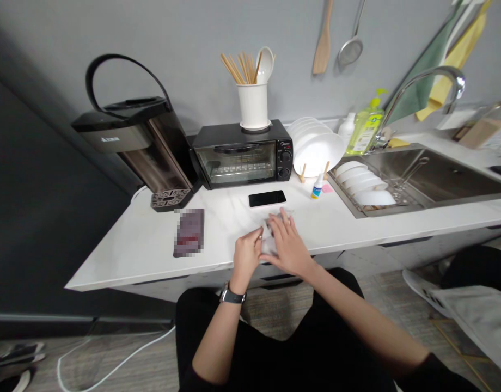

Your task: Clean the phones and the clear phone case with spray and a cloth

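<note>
Near the counter's front edge, my left hand (247, 253) is closed, its thumb and fingertips pinched at the edge of a whitish, thin, crumpled sheet (269, 246). My right hand (290, 245) lies over the same sheet with fingers stretched out, hiding much of it; whether it is cloth or film is unclear. Just behind my hands a black-screened phone (267, 198) lies flat. To its right stands a small white spray bottle (317, 188) with a blue and yellow label, beside a pink slip (327, 188). A blurred-out dark flat item (189, 233) rests to the left.
Behind are a water dispenser (152, 147), a toaster oven (242, 155) topped by a white utensil holder (252, 106), and racked plates (319, 152). At right, the sink (438, 174) holds white bowls (362, 182). Part of another person (475, 316) shows lower right.
</note>
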### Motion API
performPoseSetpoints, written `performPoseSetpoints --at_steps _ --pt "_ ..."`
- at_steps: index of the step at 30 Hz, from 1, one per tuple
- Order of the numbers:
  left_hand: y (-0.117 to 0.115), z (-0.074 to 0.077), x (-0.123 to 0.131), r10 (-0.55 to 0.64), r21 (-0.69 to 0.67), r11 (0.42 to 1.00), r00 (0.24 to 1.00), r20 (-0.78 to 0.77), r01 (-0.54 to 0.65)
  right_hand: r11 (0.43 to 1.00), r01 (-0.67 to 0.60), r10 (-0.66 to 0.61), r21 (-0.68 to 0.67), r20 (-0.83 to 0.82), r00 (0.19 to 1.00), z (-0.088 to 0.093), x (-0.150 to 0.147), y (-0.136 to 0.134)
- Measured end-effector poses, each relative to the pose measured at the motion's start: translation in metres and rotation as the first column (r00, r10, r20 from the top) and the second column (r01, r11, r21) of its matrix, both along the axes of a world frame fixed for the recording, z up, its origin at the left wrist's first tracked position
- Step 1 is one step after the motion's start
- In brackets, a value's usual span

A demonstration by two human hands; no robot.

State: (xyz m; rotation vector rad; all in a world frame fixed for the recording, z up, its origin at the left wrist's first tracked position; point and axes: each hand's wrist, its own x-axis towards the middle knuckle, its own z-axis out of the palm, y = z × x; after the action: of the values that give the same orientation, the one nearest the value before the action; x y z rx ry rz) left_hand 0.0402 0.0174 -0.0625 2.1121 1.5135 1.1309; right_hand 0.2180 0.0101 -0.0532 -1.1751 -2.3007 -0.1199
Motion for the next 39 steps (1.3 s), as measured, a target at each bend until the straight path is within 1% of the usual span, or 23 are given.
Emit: performPoseSetpoints --at_steps 2,3,5,7,9,11,12,13,14,15,17,18,19,21,24,26,28,30,32,33,34,36,39 --pt "0.001 -0.002 -0.003 0.034 -0.016 0.999 0.999 -0.026 -0.034 0.993 -0.118 0.118 0.000 0.057 0.991 -0.001 -0.014 -0.015" --pt "0.001 -0.003 -0.004 0.041 -0.018 0.999 0.999 -0.027 -0.042 0.987 -0.158 0.157 0.001 0.081 0.984 -0.001 -0.018 -0.018" --pt "0.001 -0.003 -0.005 0.053 -0.017 0.998 0.998 -0.020 -0.053 0.987 -0.161 0.160 0.007 0.107 0.981 0.000 -0.015 -0.014" --pt "0.000 -0.001 -0.003 0.050 -0.011 0.999 0.999 -0.009 -0.051 0.997 -0.072 0.070 0.014 0.096 0.993 0.002 -0.002 0.002" --pt "-0.001 0.001 0.000 0.009 0.006 1.000 1.000 0.030 -0.009 0.998 0.060 -0.060 0.014 0.057 0.997 0.004 0.011 0.018" --pt "-0.002 0.003 0.002 -0.035 0.024 0.999 0.997 0.075 0.034 0.987 0.159 -0.159 0.010 0.012 0.987 0.007 0.017 0.026" --pt "-0.002 0.003 0.002 -0.043 0.024 0.999 0.996 0.080 0.041 0.986 0.169 -0.169 0.009 0.000 0.986 0.008 0.015 0.024" --pt "-0.002 0.002 0.002 -0.035 0.018 0.999 0.997 0.070 0.034 0.990 0.142 -0.142 0.009 0.000 0.990 0.009 0.011 0.019" --pt "-0.001 0.001 0.001 -0.017 0.008 1.000 0.999 0.046 0.017 0.997 0.080 -0.081 0.008 0.013 0.997 0.009 0.005 0.011" --pt "-0.001 0.000 0.000 0.003 -0.002 1.000 1.000 0.020 -0.003 1.000 -0.002 0.002 0.004 0.033 0.999 0.008 -0.002 0.002" --pt "-0.001 -0.002 -0.003 0.034 -0.014 0.999 0.999 -0.014 -0.034 0.987 -0.161 0.161 -0.006 0.079 0.984 0.007 -0.014 -0.013" --pt "-0.001 -0.003 -0.004 0.044 -0.016 0.999 0.999 -0.016 -0.044 0.980 -0.201 0.201 -0.011 0.096 0.975 0.006 -0.015 -0.016" --pt "-0.001 -0.004 -0.004 0.049 -0.017 0.999 0.999 -0.014 -0.049 0.979 -0.203 0.203 -0.013 0.105 0.974 0.005 -0.014 -0.016" --pt "-0.001 -0.003 -0.004 0.044 -0.015 0.999 0.999 -0.008 -0.044 0.993 -0.118 0.118 -0.009 0.100 0.988 0.003 -0.003 -0.004" --pt "-0.002 0.001 0.000 -0.011 0.000 1.000 0.998 0.065 0.011 0.997 0.073 -0.072 -0.009 0.060 0.996 0.004 0.019 0.022" --pt "-0.003 0.003 0.002 -0.036 0.014 0.999 0.994 0.107 0.034 0.993 0.117 -0.116 -0.008 0.045 0.992 0.005 0.025 0.030" --pt "-0.003 0.004 0.002 -0.015 0.015 1.000 0.996 0.085 0.014 0.998 0.057 -0.057 -0.005 0.052 0.997 0.006 0.019 0.022" --pt "-0.003 0.003 0.000 0.021 0.010 1.000 0.999 0.038 -0.021 0.997 -0.082 0.083 -0.006 0.082 0.993 0.005 0.006 0.005" --pt "-0.002 0.001 -0.003 0.031 0.002 1.000 0.999 0.009 -0.031 0.978 -0.210 0.210 -0.011 0.120 0.970 0.003 -0.004 -0.010" --pt "-0.002 0.000 -0.004 0.029 0.000 1.000 1.000 0.002 -0.029 0.970 -0.244 0.244 -0.010 0.134 0.961 0.002 -0.006 -0.014" --pt "-0.002 0.000 -0.005 0.027 -0.003 1.000 1.000 -0.004 -0.027 0.968 -0.251 0.249 -0.006 0.140 0.958 0.002 -0.005 -0.015" --pt "-0.003 -0.001 -0.004 0.022 -0.008 1.000 1.000 -0.011 -0.022 0.983 -0.186 0.184 0.004 0.126 0.975 0.002 0.004 -0.006" --pt "-0.003 0.001 -0.001 -0.030 0.017 0.999 0.999 0.044 0.029 1.000 0.002 -0.002 0.005 0.070 0.998 0.006 0.022 0.017"
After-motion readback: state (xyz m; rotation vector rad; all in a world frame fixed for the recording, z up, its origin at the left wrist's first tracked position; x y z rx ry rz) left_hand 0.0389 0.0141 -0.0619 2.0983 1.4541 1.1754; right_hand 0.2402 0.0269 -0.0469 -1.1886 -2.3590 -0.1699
